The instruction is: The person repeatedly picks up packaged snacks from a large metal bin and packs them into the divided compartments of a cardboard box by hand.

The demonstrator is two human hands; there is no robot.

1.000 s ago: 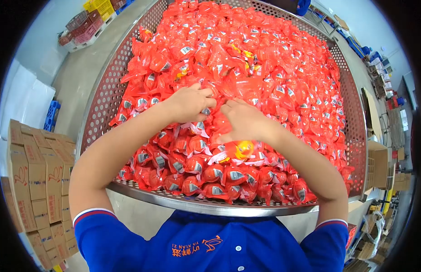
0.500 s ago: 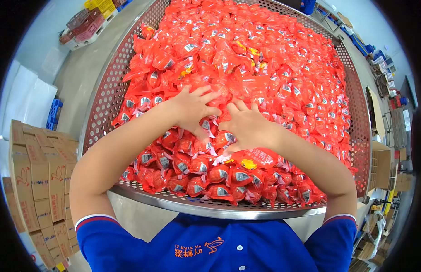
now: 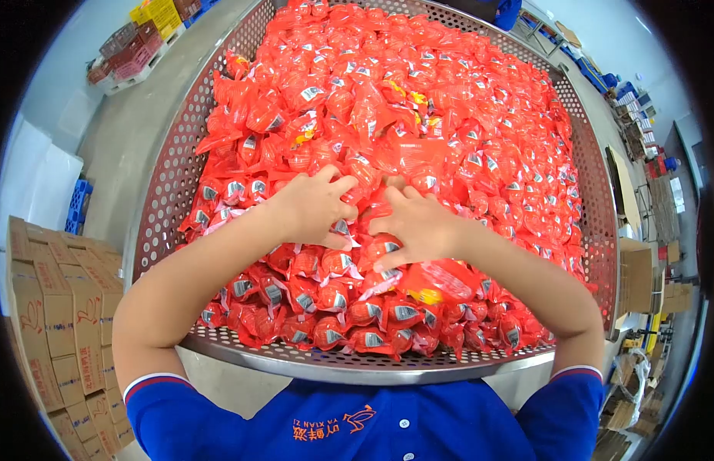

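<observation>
I see the packs [image 3: 407, 157] heaped in the tray [image 3: 159, 207]: glossy, see-through red film crinkled at the ends, rounded bodies, pale labels with dark bars, yellow print on a few. Nearer the tray's front rim than its far one, my view has the left hand [image 3: 317, 209] and right hand [image 3: 420, 223] touching packs, fingers bent and partly spread; I can't tell whether either has hold of one.

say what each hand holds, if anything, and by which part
Cannot be told: left hand and right hand touch round, red plastic-wrapped packets, but any grip is hidden.
</observation>
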